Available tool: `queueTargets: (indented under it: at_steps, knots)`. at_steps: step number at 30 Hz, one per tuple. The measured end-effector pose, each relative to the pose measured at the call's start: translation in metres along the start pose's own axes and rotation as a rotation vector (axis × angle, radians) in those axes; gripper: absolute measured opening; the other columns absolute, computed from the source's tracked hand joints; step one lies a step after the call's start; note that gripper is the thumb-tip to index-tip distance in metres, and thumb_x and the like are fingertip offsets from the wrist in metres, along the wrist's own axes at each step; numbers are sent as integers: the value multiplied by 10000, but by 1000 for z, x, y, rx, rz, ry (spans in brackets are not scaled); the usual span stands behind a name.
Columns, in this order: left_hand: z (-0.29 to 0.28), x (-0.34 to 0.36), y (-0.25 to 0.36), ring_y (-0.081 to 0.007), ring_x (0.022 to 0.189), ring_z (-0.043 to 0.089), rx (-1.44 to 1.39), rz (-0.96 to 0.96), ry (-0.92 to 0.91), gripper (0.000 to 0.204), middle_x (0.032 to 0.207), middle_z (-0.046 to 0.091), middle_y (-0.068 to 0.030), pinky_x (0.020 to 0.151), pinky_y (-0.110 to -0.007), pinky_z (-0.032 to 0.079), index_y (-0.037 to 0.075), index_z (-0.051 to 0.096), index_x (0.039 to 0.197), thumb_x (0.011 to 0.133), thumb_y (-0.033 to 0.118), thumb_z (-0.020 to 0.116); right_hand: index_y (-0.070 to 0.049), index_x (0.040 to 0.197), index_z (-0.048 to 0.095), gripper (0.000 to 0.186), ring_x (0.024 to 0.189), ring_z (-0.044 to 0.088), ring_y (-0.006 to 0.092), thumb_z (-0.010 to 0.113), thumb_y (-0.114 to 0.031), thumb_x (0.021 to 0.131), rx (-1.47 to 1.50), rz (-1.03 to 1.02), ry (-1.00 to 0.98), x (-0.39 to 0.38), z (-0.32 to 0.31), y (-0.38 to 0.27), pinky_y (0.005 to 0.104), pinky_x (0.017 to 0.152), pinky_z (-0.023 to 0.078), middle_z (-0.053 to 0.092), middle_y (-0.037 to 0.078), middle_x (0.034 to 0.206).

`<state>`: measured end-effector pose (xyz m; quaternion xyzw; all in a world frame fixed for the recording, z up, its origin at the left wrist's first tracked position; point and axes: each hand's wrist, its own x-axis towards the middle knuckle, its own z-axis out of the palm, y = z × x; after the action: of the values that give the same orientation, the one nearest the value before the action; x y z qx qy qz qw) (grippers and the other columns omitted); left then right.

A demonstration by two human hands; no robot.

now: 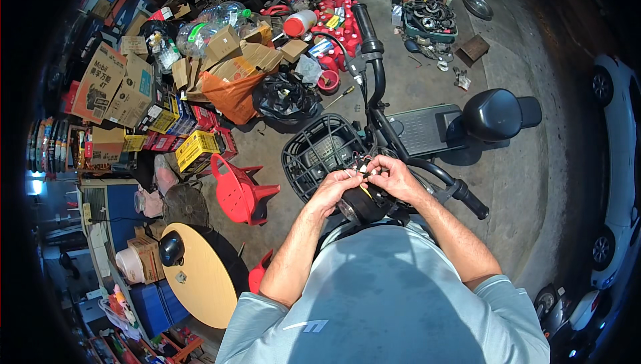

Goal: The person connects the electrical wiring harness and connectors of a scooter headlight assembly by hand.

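Note:
Both my hands meet over the front of an electric scooter, just behind its black wire basket (pixel 319 147). My left hand (pixel 339 185) pinches thin wires (pixel 361 165) between thumb and fingers. Close against it, my right hand (pixel 392 178) is also closed on the wiring, its fingertips nearly touching the left ones. Which wire or connector each holds is too small to make out. Below them a round black headlight housing (pixel 360 205) hangs near my shirt. The handlebar (pixel 387 127) runs past my right hand, with a grip (pixel 472 202) at its near end.
Behind the handlebar lie the scooter's footboard (pixel 419 130) and black seat (pixel 493 115). A red plastic chair (pixel 242 190) and a round wooden table (pixel 200 277) stand at left. Cardboard boxes (pixel 127 87), a black bag (pixel 287 97) and red bottles (pixel 337 27) crowd the far left. A parts bin (pixel 431 20) sits beyond.

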<state>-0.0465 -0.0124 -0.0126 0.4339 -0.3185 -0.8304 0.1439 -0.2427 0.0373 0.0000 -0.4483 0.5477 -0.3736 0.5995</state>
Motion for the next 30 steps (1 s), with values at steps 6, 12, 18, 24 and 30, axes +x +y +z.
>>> queueTargets:
  at_steps: [6,12,18,24,30]
  knots:
    - [4,0,0,-107,828,632,17,12,21,132,894,665,-43,773,-240,504,16,652,949,916,132,602,-7,942,608,149,655,488,34,648,-45,804,-76,8,15,2,0,6,198,587,424,542,-26,765]
    - [0,1,-4,-124,852,640,23,37,16,113,918,669,-48,794,-251,512,24,645,945,910,127,610,-19,978,630,166,609,458,23,625,-56,816,-59,2,31,-1,1,8,200,550,401,562,-36,761]
    - [-3,0,-5,-115,837,639,-31,6,28,93,886,661,-39,780,-248,518,47,632,912,909,139,620,-28,1002,663,178,590,433,21,611,-51,833,-75,-26,110,-2,3,17,212,539,389,585,-34,771]
    - [-4,-1,-7,-110,825,638,-29,24,28,105,886,662,-38,769,-247,519,49,627,906,905,154,627,-26,1021,668,212,636,540,131,606,-43,819,-250,-147,217,-8,7,6,273,608,450,620,51,822]
    - [-2,-2,-6,-134,839,639,-25,32,44,87,882,645,-43,773,-261,522,36,603,888,907,121,607,-28,1048,664,247,760,627,232,581,-53,817,-395,-192,246,-8,10,2,314,704,488,631,108,870]
